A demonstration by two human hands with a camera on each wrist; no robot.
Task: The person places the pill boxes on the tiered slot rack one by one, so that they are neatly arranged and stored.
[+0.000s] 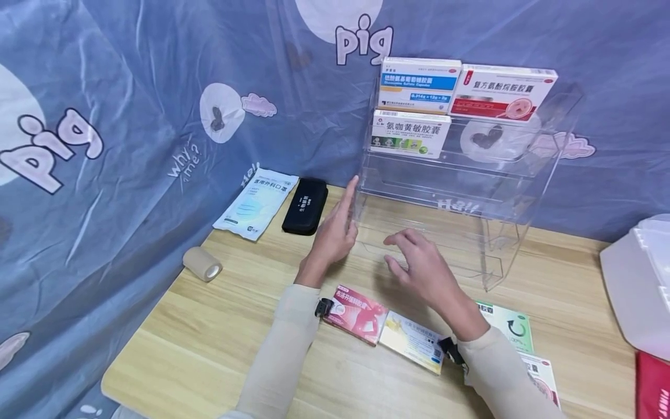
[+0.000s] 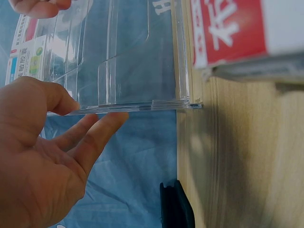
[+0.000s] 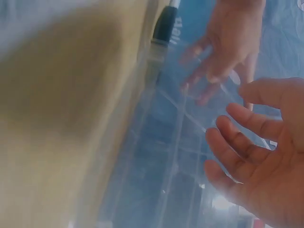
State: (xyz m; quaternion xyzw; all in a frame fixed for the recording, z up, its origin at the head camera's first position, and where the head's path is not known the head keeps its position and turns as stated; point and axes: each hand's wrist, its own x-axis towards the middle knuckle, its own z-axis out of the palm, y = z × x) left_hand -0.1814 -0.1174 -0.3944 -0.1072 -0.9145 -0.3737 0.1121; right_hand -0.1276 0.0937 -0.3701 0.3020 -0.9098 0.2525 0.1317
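A clear acrylic display rack (image 1: 450, 186) with stepped shelves stands on the wooden table. My left hand (image 1: 332, 233) pinches its left side panel, thumb on one face and fingers on the other, as the left wrist view shows. Empty and loosely bent, my right hand (image 1: 424, 267) hovers before the lower shelves. On the upper shelves are a blue-and-white medicine box (image 1: 419, 87), a red-and-white box (image 1: 502, 93) and a white-and-green box (image 1: 410, 134). A pink box (image 1: 358, 314) and a yellow-and-white box (image 1: 410, 341) lie between my forearms.
A green box (image 1: 505, 326) and another white box (image 1: 541, 372) lie by my right forearm. To the left are a mask packet (image 1: 256, 203), a black case (image 1: 305, 206) and a bandage roll (image 1: 201, 263). A white container (image 1: 638, 279) stands at right.
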